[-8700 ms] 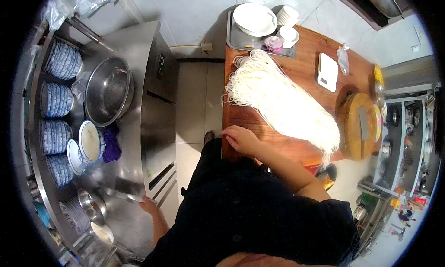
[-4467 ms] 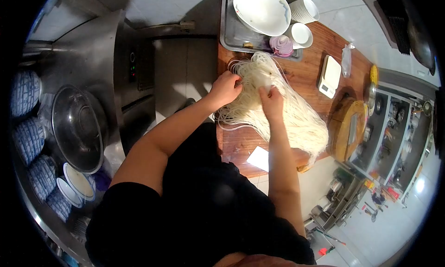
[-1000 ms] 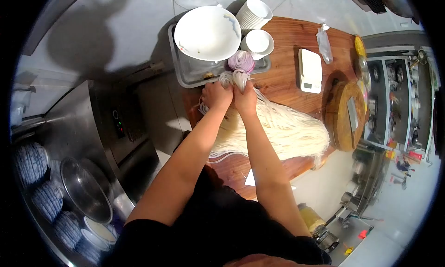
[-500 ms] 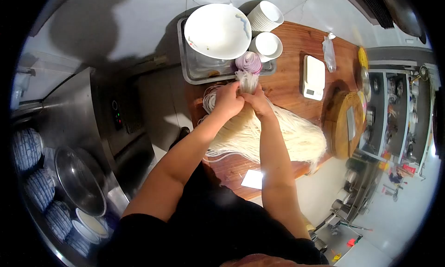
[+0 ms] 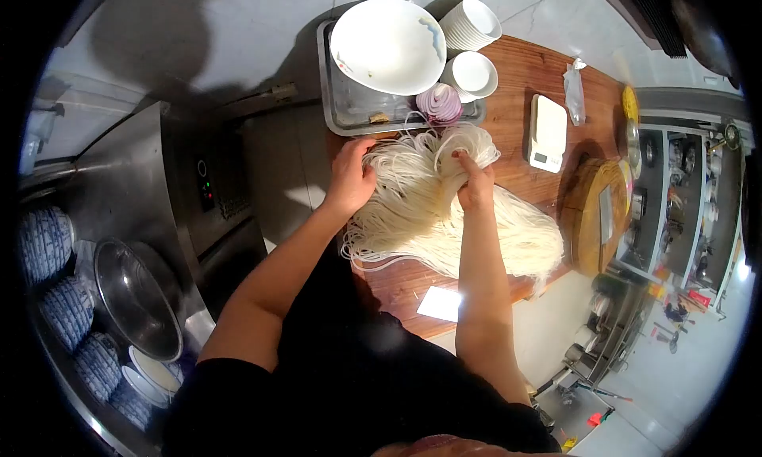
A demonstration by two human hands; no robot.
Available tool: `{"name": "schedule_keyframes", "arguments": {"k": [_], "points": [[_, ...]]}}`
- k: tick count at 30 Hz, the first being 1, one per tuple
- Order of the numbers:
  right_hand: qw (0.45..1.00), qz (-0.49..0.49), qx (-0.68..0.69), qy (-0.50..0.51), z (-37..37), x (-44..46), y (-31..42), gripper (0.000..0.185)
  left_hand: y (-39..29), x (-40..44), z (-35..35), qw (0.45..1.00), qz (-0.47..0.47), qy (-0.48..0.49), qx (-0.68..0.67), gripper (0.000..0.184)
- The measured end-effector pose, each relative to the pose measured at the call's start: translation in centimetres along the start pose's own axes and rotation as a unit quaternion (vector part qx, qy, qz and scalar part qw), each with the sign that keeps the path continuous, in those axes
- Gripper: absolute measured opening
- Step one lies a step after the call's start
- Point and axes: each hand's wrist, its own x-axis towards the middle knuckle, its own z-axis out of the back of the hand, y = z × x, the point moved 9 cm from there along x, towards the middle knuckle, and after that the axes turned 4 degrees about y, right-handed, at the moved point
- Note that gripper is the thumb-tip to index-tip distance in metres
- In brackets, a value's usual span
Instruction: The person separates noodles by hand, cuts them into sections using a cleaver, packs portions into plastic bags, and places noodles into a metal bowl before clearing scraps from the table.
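Observation:
A long heap of white noodles (image 5: 508,227) lies across the wooden table (image 5: 516,68). At its left edge is my left hand (image 5: 352,173), fingers apart and curved beside the loose strands. My right hand (image 5: 476,179) is closed on a looped bunch near the upper end of the heap, thumb and fingers around the strands. Just above the noodles, a cut purple onion (image 5: 439,104) rests at the edge of the metal tray (image 5: 349,111). A white card (image 5: 439,304) lies near the table's front edge.
A large white bowl (image 5: 387,48) sits on the tray beside stacked white cups (image 5: 474,24). Right of them are a white scale (image 5: 548,131), a plastic bag (image 5: 574,96) and a round chopping block (image 5: 587,211) with a cleaver (image 5: 606,215). A steel basin (image 5: 139,298) stands left.
My hands were together around a gathered bundle of noodles. Now they are apart, left hand moved left and opened, right hand moved right with a bunch, and the strands have spread out between them.

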Motion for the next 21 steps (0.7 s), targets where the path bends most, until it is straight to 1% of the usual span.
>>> {"name": "schedule_keyframes", "arguments": {"k": [2, 5, 8, 9, 11, 12, 15, 18, 21], "points": [[1.0, 0.006, 0.007, -0.004, 0.5, 0.0, -0.2, 0.032, 0.2, -0.2, 0.5, 1.0, 0.002, -0.005, 0.004, 0.038], [1.0, 0.016, 0.009, -0.004, 0.7, 0.1, -0.3, 0.031, -0.8, 0.6, -0.9, 0.994, 0.045, 0.074, 0.07, 0.031], [0.999, 0.035, 0.013, -0.009, 0.2, -0.1, 0.2, 0.03, -3.0, 3.1, -2.6, 0.981, 0.095, 0.115, 0.121, 0.029], [0.999, 0.043, 0.017, -0.014, 0.0, -0.2, 0.4, 0.03, -1.2, 3.8, -4.2, 0.977, 0.099, 0.125, 0.14, 0.033], [0.999, 0.041, 0.022, -0.023, 0.3, -0.3, 0.3, 0.03, 1.3, 5.1, -6.5, 0.962, 0.149, 0.181, 0.138, 0.035], [0.998, 0.04, 0.026, -0.029, 0.5, -0.3, 0.2, 0.03, 2.0, 5.5, -7.3, 0.952, 0.174, 0.209, 0.139, 0.036], [0.997, 0.043, 0.05, -0.035, 0.6, -0.5, 0.0, 0.031, 2.3, 6.5, -8.7, 0.94, 0.22, 0.237, 0.11, 0.039], [0.997, 0.023, 0.052, -0.055, 0.5, -1.1, 0.1, 0.033, -0.7, 7.1, -8.6, 0.944, 0.182, 0.223, 0.163, 0.037], [0.997, 0.042, 0.056, -0.029, 0.5, -0.9, 0.0, 0.039, -2.8, 7.2, -9.2, 0.95, 0.103, 0.185, 0.228, 0.036]]}}
